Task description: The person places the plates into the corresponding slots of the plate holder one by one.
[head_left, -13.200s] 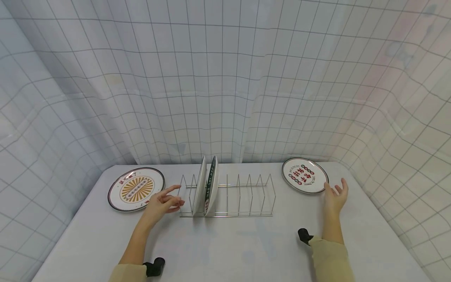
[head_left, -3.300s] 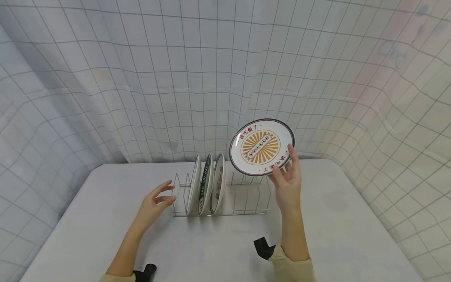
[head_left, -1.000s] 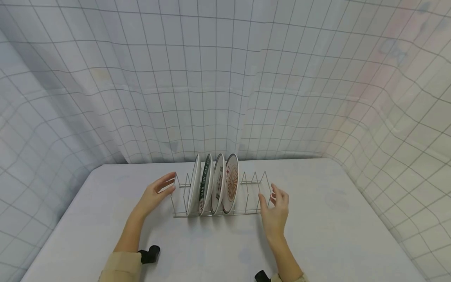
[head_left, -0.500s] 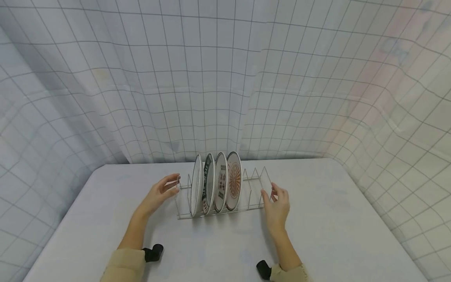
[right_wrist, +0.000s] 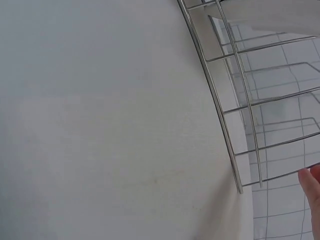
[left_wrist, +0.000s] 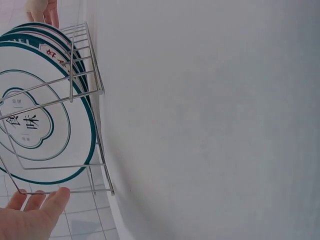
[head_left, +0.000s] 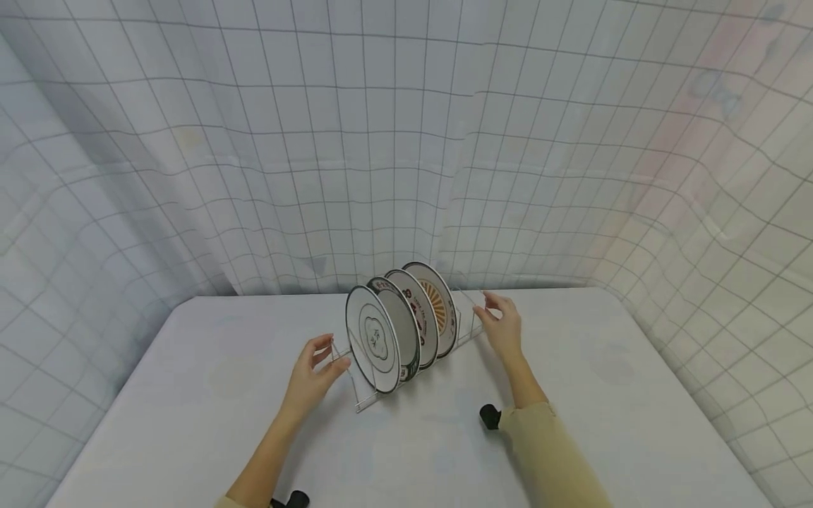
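Note:
In the head view a wire dish rack (head_left: 366, 405) stands at a slant on the table, its left end nearer me. Several round plates lean upright in it. Frontmost is a white plate with grey rings and black characters (head_left: 375, 340), then a green-rimmed plate (head_left: 404, 323), a red-printed plate (head_left: 419, 305) and an orange sunburst plate (head_left: 440, 303). My left hand (head_left: 311, 374) pinches the rack's left end wire between thumb and fingers, as the left hand (left_wrist: 35, 212) in its wrist view shows. At the far end my right hand (head_left: 502, 326) pinches the right end wire.
The rack sits on a white-covered table (head_left: 222, 395). A white cloth with a grid pattern (head_left: 381, 155) hangs behind the table and along both sides. A black wrist device (head_left: 490, 416) sits by the right sleeve.
Earlier, the sunburst plate was carried into the rack by the right hand. Since half a second ago the rack has turned, left end toward me, right end away, both hands moving with it.

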Demonstrator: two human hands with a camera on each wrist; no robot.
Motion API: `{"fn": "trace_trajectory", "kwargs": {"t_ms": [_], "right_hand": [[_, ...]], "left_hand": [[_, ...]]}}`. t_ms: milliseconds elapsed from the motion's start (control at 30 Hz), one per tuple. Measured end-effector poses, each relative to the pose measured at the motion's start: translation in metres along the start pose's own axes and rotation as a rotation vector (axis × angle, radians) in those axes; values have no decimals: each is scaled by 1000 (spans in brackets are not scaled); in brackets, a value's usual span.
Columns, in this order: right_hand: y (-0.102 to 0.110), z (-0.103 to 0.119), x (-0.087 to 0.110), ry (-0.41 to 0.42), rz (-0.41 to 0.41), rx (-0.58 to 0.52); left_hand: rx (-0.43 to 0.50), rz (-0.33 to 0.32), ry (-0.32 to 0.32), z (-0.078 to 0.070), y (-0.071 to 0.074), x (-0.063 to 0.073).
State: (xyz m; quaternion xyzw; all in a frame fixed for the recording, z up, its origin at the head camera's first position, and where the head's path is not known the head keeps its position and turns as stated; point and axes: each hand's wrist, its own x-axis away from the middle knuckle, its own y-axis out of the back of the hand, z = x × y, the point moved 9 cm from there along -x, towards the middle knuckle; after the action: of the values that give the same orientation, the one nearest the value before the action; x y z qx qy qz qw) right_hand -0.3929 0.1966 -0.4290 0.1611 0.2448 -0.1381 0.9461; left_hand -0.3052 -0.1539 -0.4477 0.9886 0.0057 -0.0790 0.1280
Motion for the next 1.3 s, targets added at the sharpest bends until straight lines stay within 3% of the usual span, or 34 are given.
{"fn": "trace_trajectory", "kwargs": {"t_ms": [133,233,333,400,533,700,800,967,1067,1200,1300], "right_hand": [[-3,-3,-6,-20,41,19],[-4,-3,-3,-82,45,34],[1,1,7,-151,-29,-23],[8,12,17,-177,-105,-93],[18,60,37,-98,-243,-220],[9,112,60,95,-284,-336],[-5,138,76,210,-247,-397],[-44,173,108,350,-76,-423],[-71,177,125,333,16,-395],[-104,166,140,237,113,-346],[-123,155,147,183,150,-224]], "left_hand": [[-12,-27,5,-2,-2,3],[-32,-16,20,1,0,1],[-46,16,-4,2,3,-3],[-50,44,-58,-5,5,-6],[-65,116,-153,-14,9,-15],[-79,254,-199,-7,7,-29],[-88,340,-227,-7,2,-33],[-99,413,-220,-4,-2,-36],[-96,429,-216,-3,-4,-37],[-93,436,-206,-1,-4,-38],[-92,439,-192,0,-4,-38]]}}
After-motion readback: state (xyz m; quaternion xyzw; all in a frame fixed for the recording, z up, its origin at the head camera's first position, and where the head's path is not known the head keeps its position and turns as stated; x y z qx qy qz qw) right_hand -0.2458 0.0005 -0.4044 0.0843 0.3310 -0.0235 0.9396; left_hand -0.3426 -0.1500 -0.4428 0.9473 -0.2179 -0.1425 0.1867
